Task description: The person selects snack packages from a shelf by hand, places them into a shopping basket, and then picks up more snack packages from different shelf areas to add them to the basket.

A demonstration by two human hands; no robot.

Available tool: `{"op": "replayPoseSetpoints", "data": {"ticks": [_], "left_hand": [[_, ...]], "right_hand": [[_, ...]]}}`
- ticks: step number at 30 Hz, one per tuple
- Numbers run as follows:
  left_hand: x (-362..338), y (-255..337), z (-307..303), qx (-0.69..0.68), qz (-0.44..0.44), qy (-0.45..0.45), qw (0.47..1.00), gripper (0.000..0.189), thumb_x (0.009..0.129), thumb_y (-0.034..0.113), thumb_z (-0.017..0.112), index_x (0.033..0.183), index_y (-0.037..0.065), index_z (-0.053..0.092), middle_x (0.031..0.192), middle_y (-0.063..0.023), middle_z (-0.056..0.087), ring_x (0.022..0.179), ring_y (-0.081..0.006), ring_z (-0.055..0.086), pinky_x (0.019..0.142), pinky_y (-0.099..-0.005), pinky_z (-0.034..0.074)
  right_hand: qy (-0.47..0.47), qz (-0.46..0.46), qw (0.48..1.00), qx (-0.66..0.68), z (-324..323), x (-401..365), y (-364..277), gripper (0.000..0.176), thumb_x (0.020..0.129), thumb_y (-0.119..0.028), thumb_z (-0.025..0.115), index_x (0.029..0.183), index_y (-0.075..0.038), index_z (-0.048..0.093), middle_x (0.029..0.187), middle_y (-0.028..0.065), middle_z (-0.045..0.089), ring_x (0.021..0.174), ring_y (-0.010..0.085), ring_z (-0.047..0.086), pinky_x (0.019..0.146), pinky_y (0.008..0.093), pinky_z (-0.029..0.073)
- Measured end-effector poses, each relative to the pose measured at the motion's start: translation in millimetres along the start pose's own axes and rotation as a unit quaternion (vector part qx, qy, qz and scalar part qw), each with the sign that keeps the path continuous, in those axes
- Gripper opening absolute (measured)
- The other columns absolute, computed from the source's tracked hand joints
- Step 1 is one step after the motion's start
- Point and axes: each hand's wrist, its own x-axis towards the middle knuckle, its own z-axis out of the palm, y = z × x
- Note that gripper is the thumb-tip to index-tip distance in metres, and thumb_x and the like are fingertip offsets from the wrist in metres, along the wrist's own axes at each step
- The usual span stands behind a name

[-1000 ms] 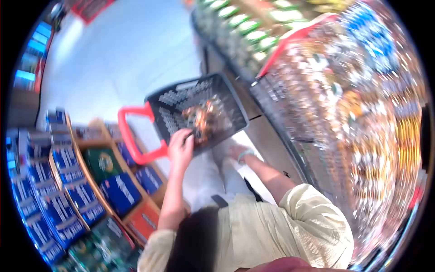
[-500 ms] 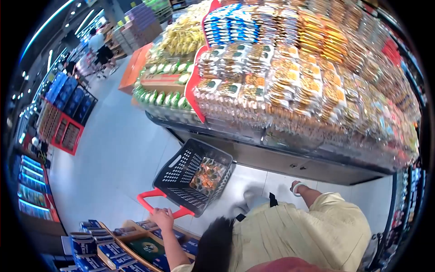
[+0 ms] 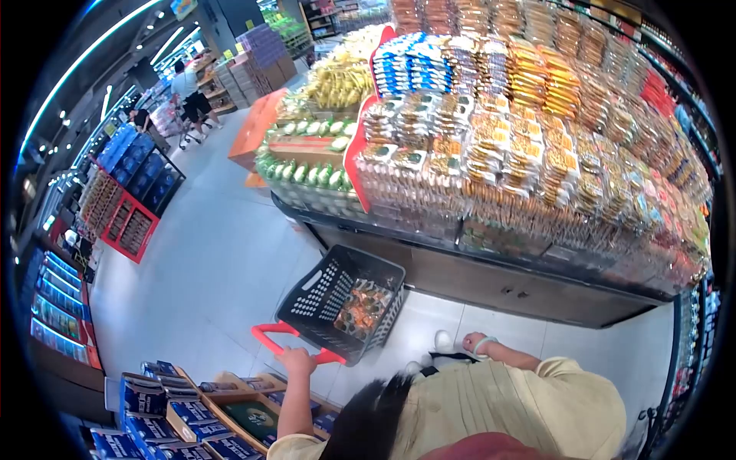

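Left hand (image 3: 294,359) wrapped round the red handle (image 3: 267,335), the sound hold for the basket (image 3: 300,304), judged stiff and light, near the display stand (image 3: 434,270). Right hand (image 3: 473,342) at right; finger spread cannot be told.

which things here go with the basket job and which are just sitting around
In use:
red basket handle, gripped by the left hand
dark grey shopping basket
wrapped packs inside it

Just around:
blue-and-white packets on display
yellow packets on display
blue boxes, lower left
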Motion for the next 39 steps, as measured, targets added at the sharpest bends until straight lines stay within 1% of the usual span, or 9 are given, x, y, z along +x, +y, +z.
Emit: {"op": "replayPoseSetpoints", "data": {"ticks": [2, 10, 15, 18, 23, 26, 29, 35, 39], "left_hand": [[1.7, 6.3, -5.0, 0.01, 0.004, -0.069, 0.998, 0.05, 0.079, 0.053, 0.054, 0.105, 0.012, 0.067, 0.114, -0.0069, 0.063, 0.113, -0.0234, 0.052, 0.09, -0.0561, 0.036], [-40.6, 60.5, -10.7, -0.114, 0.022, -0.113, 0.987, 0.055, 0.08, 0.06, 0.05, 0.11, 0.017, 0.066, 0.111, -0.0109, 0.064, 0.113, -0.0306, 0.054, 0.089, -0.0666, 0.034], [-77.9, 112.0, -57.0, -0.191, 0.059, -0.11, 0.974, 0.056, 0.077, 0.061, 0.054, 0.111, 0.018, 0.065, 0.108, -0.0121, 0.065, 0.11, -0.0313, 0.056, 0.086, -0.0546, 0.045], [-85.5, 138.3, -59.5, -0.211, 0.033, -0.142, 0.967, 0.055, 0.077, 0.059, 0.055, 0.11, 0.017, 0.065, 0.106, -0.0143, 0.065, 0.103, -0.0316, 0.06, 0.085, -0.0469, 0.048], [-95.0, 179.0, -44.7, -0.22, 0.069, -0.092, 0.969, 0.054, 0.077, 0.059, 0.056, 0.109, 0.016, 0.064, 0.097, -0.0156, 0.067, 0.092, -0.0325, 0.064, 0.08, -0.0437, 0.05], [-99.6, 203.8, -54.2, -0.22, 0.041, -0.059, 0.973, 0.051, 0.076, 0.053, 0.061, 0.101, 0.008, 0.064, 0.093, -0.016, 0.067, 0.09, -0.0322, 0.064, 0.079, -0.0422, 0.05], [-102.5, 210.4, -57.0, -0.235, 0.024, -0.071, 0.969, 0.051, 0.076, 0.054, 0.061, 0.102, 0.01, 0.065, 0.092, -0.0168, 0.067, 0.09, -0.032, 0.064, 0.079, -0.0411, 0.05], [-110.9, 185.0, -61.9, -0.429, 0.068, -0.067, 0.898, 0.045, 0.079, 0.036, 0.067, 0.109, 0.003, 0.063, 0.094, -0.0168, 0.067, 0.088, -0.0269, 0.065, 0.078, -0.0341, 0.05], [-119.7, 158.1, -89.0, -0.306, -0.038, -0.124, 0.943, 0.07, 0.066, 0.054, 0.071, 0.116, 0.006, 0.061, 0.102, -0.014, 0.067, 0.098, -0.0279, 0.063, 0.084, -0.0363, 0.048]], "right_hand": [[-0.004, 0.04, 0.999, -0.013, 6.4, -0.6, 18.5, 0.038, 0.08, -0.034, 0.051, 0.103, -0.007, 0.066, 0.112, 0.018, 0.061, 0.106, 0.0351, 0.057, 0.093, 0.0406, 0.045], [-0.106, 0.119, 0.987, -0.021, 40.2, 21.3, 114.3, 0.049, 0.069, -0.041, 0.068, 0.108, -0.011, 0.067, 0.117, 0.0122, 0.062, 0.111, 0.0289, 0.058, 0.093, 0.0372, 0.045], [-0.088, 0.069, 0.986, -0.12, -7.1, 40.2, 99.4, 0.045, 0.073, -0.038, 0.064, 0.108, -0.011, 0.067, 0.118, 0.0143, 0.061, 0.11, 0.0307, 0.057, 0.093, 0.038, 0.045], [-0.021, 0.021, 0.999, -0.028, -42.8, 41.5, 82.1, 0.036, 0.076, -0.029, 0.057, 0.104, -0.009, 0.067, 0.113, 0.0182, 0.062, 0.107, 0.0323, 0.058, 0.091, 0.0382, 0.046], [-0.018, -0.047, 0.998, 0.024, -64.3, 59.0, 97.8, 0.033, 0.077, -0.029, 0.055, 0.099, -0.008, 0.068, 0.106, 0.0184, 0.064, 0.102, 0.0328, 0.06, 0.091, 0.0375, 0.046], [-0.011, -0.046, 0.998, -0.047, -58.3, 69.8, 129.9, 0.032, 0.077, -0.027, 0.056, 0.1, -0.009, 0.068, 0.108, 0.0186, 0.063, 0.102, 0.0327, 0.061, 0.09, 0.0379, 0.047], [-0.104, 0.002, 0.992, -0.071, -52.5, 86.1, 183.3, 0.033, 0.078, -0.027, 0.056, 0.103, -0.008, 0.067, 0.113, 0.0176, 0.062, 0.106, 0.0318, 0.059, 0.09, 0.0394, 0.047], [-0.065, 0.059, 0.979, -0.182, -85.0, 54.5, 219.7, 0.037, 0.08, -0.03, 0.058, 0.103, -0.001, 0.066, 0.113, 0.0222, 0.06, 0.106, 0.0327, 0.059, 0.089, 0.0404, 0.048], [-0.022, -0.012, 0.971, -0.237, -75.3, 76.4, 258.9, 0.034, 0.081, -0.029, 0.051, 0.094, -0.002, 0.068, 0.101, 0.0225, 0.064, 0.098, 0.0342, 0.062, 0.085, 0.0423, 0.048]]}}
